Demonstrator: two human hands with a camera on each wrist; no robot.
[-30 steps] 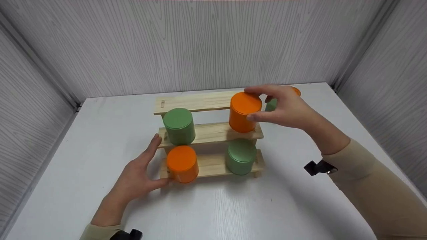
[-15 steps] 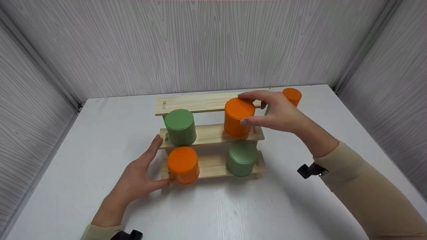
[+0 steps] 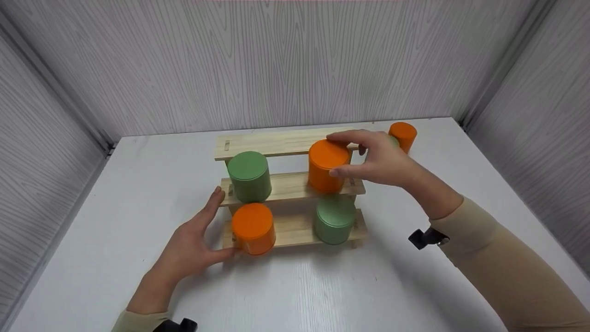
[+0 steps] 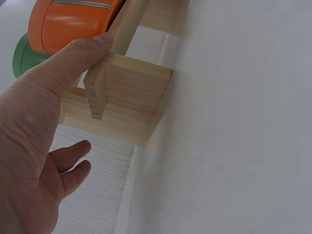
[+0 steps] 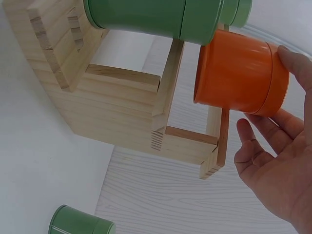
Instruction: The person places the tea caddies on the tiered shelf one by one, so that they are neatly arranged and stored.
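Note:
My right hand (image 3: 375,157) holds an orange canister (image 3: 327,168) by its upper part, thumb in front and fingers behind. It is over the right end of the middle shelf of a three-step wooden rack (image 3: 290,185). In the right wrist view, a small gap shows between the canister (image 5: 239,73) and the middle plank. My left hand (image 3: 189,246) is at the rack's left end. Its thumb touches the lowest shelf's front, and a finger reaches the middle shelf's end. A green canister (image 3: 251,177) stands middle left, an orange one (image 3: 253,229) bottom left, a green one (image 3: 334,221) bottom right.
On the white table (image 3: 299,295) behind my right hand stands another orange canister (image 3: 403,135), with a green one (image 3: 393,140) mostly hidden beside it. The rack's top shelf (image 3: 272,142) bears nothing in the visible part. Grey wood-grain panels (image 3: 276,64) enclose the back and sides.
My right hand has moved left and slightly down with the orange canister, in toward the middle shelf. The left hand stays in place at the rack.

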